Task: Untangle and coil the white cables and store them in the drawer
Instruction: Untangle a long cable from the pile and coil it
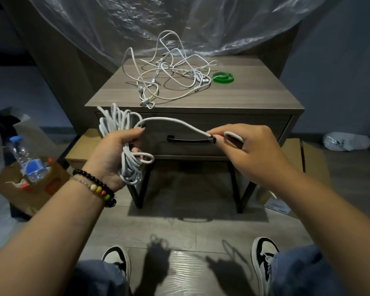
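At centre frame the left hand [113, 154] grips a thick coiled white cable [126, 146]; the right hand [250, 150] pinches its free end; thin tangled white cables [169, 75] lie on the grey wooden nightstand [254, 92] above the closed drawer [254, 129].

I see a grey wood-grain nightstand [254, 97] on dark metal legs, its one drawer [254, 129] closed. On its top lies a loose tangle of white cables [169, 75], and just right of it, two green rubber bands [223, 77].
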A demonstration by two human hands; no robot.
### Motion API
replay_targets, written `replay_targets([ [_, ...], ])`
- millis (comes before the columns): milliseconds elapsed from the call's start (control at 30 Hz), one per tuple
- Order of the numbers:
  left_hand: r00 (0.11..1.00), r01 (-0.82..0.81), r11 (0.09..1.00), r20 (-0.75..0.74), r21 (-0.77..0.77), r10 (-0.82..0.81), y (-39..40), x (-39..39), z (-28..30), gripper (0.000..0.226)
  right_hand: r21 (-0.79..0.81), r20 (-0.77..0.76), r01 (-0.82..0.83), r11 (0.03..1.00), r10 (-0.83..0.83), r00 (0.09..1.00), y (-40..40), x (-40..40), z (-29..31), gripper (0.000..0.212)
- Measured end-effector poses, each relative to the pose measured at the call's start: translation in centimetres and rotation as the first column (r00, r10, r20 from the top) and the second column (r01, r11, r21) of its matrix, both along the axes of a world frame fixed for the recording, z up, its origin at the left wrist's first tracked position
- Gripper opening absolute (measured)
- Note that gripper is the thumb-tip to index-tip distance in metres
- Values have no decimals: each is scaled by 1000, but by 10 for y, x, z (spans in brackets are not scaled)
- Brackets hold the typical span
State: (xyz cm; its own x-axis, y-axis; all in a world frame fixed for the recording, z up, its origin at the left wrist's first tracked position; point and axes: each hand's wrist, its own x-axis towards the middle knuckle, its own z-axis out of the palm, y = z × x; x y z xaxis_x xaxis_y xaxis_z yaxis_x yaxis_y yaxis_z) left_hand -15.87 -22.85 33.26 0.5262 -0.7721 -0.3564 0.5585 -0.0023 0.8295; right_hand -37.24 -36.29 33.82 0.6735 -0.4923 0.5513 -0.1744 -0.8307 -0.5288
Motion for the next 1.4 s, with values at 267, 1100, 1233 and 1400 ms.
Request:
replay_targets([
  [267,978,152,986,135,61,-159,0,-30,-5,40,-281,106,29,959,1,994,32,18,-21,28],
  [1100,959,-181,974,195,-137,206,-12,-21,-5,12,-61,-49,-70,996,67,997,61,50,-22,25],
  [1233,920,-282,924,201,-258,337,-17,-18,-4,20,-4,23,-105,994,105,994,62,53,-23,24],
  [1400,857,-455,842,114,-289,502,-25,-2,-5,15,57,126,-185,981,177,976,71,56,-25,24],
])
